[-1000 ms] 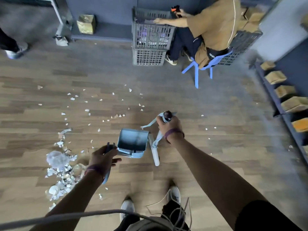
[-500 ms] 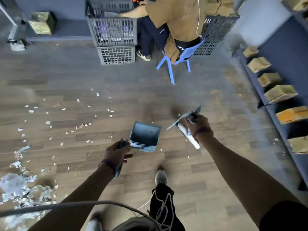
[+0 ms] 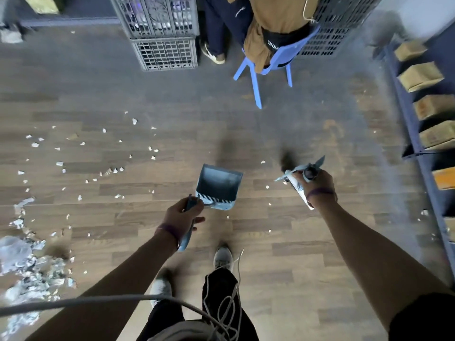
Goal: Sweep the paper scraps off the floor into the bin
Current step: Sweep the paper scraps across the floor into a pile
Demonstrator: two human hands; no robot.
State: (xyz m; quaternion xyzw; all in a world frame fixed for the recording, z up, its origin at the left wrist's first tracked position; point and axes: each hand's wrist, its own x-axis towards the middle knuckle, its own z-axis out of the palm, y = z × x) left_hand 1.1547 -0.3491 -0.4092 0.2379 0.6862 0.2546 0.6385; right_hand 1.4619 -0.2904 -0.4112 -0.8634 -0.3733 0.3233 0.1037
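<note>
My left hand (image 3: 181, 214) grips the handle of a grey-blue dustpan (image 3: 218, 187), which hangs over the wooden floor with its scoop pointing away from me. My right hand (image 3: 314, 183) grips the top of a light blue broom handle (image 3: 301, 190); the broom head is hidden. White paper scraps (image 3: 105, 163) lie scattered across the floor to the left. A bigger pile of paper scraps (image 3: 32, 269) with a crumpled plastic bag sits at the lower left. A few scraps lie between the dustpan and the broom. No bin shows.
A person sits on a blue plastic chair (image 3: 268, 70) straight ahead, between grey crates (image 3: 162, 33). Dark shelving with cardboard boxes (image 3: 423, 112) runs along the right. My feet (image 3: 222, 258) and a cable (image 3: 98, 301) are at the bottom.
I have stepped to the right and forward: the scrap pile slid to the left edge, and the seated person and the shelving came closer. Both hands keep their hold.
</note>
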